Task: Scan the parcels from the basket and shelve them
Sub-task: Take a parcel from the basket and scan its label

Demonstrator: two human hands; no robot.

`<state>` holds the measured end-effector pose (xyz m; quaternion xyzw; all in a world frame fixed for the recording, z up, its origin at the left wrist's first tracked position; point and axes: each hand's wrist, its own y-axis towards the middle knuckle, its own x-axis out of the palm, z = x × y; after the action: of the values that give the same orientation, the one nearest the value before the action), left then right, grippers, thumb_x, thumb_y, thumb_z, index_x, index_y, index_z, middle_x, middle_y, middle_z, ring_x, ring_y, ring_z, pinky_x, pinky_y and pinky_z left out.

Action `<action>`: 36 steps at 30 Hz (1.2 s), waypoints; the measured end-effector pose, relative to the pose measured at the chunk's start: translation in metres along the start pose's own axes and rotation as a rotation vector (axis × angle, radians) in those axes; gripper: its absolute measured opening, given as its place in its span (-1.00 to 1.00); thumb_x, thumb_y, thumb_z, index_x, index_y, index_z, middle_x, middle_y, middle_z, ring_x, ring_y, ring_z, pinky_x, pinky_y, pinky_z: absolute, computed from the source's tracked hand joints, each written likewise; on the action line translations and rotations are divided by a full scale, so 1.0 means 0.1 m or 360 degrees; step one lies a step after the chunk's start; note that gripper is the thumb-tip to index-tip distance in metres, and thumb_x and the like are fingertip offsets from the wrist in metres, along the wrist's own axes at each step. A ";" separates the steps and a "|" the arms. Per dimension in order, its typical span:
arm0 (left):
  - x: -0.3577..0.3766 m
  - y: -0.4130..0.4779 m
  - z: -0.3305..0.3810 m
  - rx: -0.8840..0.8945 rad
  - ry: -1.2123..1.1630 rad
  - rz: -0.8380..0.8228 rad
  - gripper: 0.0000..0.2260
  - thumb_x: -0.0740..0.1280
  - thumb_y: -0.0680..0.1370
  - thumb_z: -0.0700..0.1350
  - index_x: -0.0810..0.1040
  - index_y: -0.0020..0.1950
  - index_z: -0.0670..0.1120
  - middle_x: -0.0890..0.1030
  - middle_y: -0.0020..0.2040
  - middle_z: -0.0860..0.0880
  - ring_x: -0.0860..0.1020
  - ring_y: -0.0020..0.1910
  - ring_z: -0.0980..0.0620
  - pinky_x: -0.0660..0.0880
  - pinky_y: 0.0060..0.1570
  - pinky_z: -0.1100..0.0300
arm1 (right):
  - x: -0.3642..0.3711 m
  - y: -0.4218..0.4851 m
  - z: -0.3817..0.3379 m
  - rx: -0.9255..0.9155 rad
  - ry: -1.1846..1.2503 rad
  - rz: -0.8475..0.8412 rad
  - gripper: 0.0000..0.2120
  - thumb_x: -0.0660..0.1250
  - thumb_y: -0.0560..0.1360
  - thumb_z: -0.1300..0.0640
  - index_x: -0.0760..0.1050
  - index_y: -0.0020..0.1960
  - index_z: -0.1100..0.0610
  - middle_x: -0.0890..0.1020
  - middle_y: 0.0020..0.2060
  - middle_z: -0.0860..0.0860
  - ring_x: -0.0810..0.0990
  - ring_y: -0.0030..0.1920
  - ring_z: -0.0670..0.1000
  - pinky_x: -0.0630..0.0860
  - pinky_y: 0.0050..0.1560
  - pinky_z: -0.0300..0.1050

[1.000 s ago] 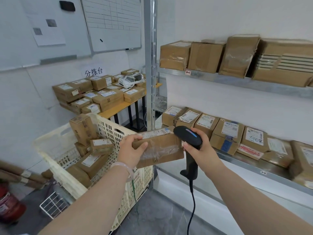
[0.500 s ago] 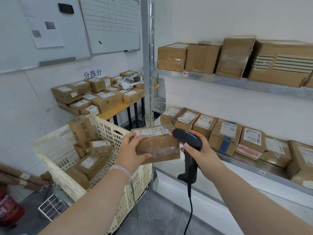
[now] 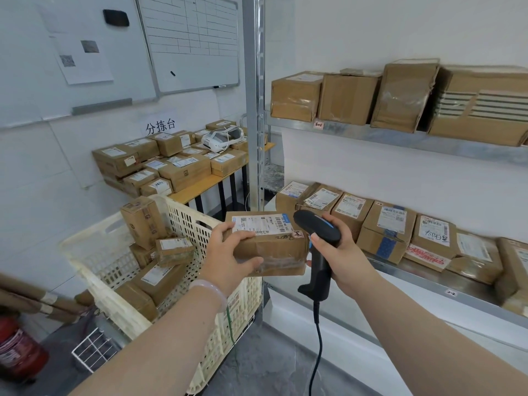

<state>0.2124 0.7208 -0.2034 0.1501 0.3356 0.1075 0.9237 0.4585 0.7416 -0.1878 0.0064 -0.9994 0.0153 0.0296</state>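
One parcel (image 3: 274, 248), held in the left grip (image 3: 225, 258), seemed mid-scan, the right grip (image 3: 341, 254) clasping the scanner (image 3: 317, 228) at its three o'clock; shelving seemed next.

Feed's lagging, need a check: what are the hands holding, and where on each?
Left hand grips the parcel by its left end; right hand grips the scanner by its handle.

Probably a parcel depot: labelled cartons (image 3: 385, 232) on steel shelving (image 3: 428, 138)
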 end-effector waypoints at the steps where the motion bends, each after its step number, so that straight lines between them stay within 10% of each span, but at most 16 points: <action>1: 0.00 0.02 0.01 -0.0044 -0.0088 0.0037 -0.66 0.57 0.40 -0.02 0.57 0.10 0.21 0.24 0.33 0.18 0.23 0.32 0.18 0.15 0.40 0.21 | 0.02 -0.01 0.02 -0.0013 -0.0028 -0.0007 -0.56 0.47 0.52 0.09 0.45 0.15 -0.42 0.59 0.05 -0.24 0.62 0.08 0.07 0.61 0.14 0.21; 6: -0.01 0.12 0.08 -0.0100 -0.0232 0.0159 -0.82 0.50 0.48 -0.07 0.60 0.02 0.13 0.30 0.32 0.11 0.26 0.33 0.16 0.20 0.43 0.17 | 0.08 -0.07 0.00 -0.0074 -0.0107 0.0027 -0.54 0.44 0.53 0.05 0.39 0.07 -0.54 0.57 -0.13 -0.44 0.64 -0.12 -0.21 0.59 -0.24 -0.28; 10: -0.05 0.17 0.07 -0.0333 -0.0277 0.0049 -0.41 0.54 0.45 0.00 0.41 0.44 0.18 0.10 0.56 0.07 0.12 0.51 0.07 0.11 0.46 0.10 | 0.08 -0.08 -0.01 -0.0115 -0.0088 0.0066 -0.55 0.44 0.54 0.06 0.37 0.13 -0.46 0.57 -0.11 -0.43 0.62 -0.12 -0.29 0.54 -0.28 -0.40; 15: -0.02 0.26 0.11 -0.0423 -0.0449 -0.0006 -0.53 0.47 0.51 0.04 0.50 0.41 0.09 0.20 0.55 0.11 0.19 0.51 0.06 0.16 0.48 0.07 | 0.08 -0.06 -0.01 -0.0191 -0.0077 0.0080 -0.55 0.44 0.53 0.08 0.38 0.19 -0.40 0.56 0.07 -0.28 0.62 -0.08 -0.25 0.57 -0.19 -0.35; 26: -0.02 0.34 0.06 -0.0419 -0.0439 -0.0027 -0.51 0.48 0.51 -0.11 0.47 0.43 0.03 0.23 0.40 0.07 0.27 0.20 0.21 0.20 0.05 0.66 | 0.08 -0.08 0.03 -0.0278 -0.0034 0.0079 -0.52 0.44 0.53 0.12 0.37 0.24 -0.36 0.54 0.16 -0.23 0.64 0.05 -0.04 0.64 0.09 -0.05; 31: -0.07 0.35 0.04 -0.0380 -0.0269 -0.0233 -0.38 0.49 0.49 0.00 0.35 0.50 0.16 0.12 0.57 -0.02 0.16 0.53 -0.01 0.13 0.49 0.08 | 0.07 -0.08 -0.01 -0.0328 -0.0056 0.0077 -0.49 0.44 0.53 0.13 0.36 0.18 -0.44 0.50 0.18 -0.26 0.62 0.08 -0.12 0.61 0.02 -0.19; 36: -0.06 0.33 -0.02 -0.0304 -0.0325 -0.0273 -0.17 0.61 0.32 0.06 0.32 0.52 0.18 0.16 0.43 0.11 0.19 0.34 0.16 0.14 0.44 0.13 | 0.11 -0.09 -0.02 -0.0355 -0.0089 0.0044 -0.47 0.44 0.53 0.15 0.36 0.13 -0.48 0.49 0.14 -0.31 0.60 0.05 -0.25 0.58 -0.10 -0.34</action>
<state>0.2032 0.7500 -0.1898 0.0426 0.2399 0.0437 0.9689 0.4480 0.7328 -0.1854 -0.0102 -0.9953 -0.0959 0.0021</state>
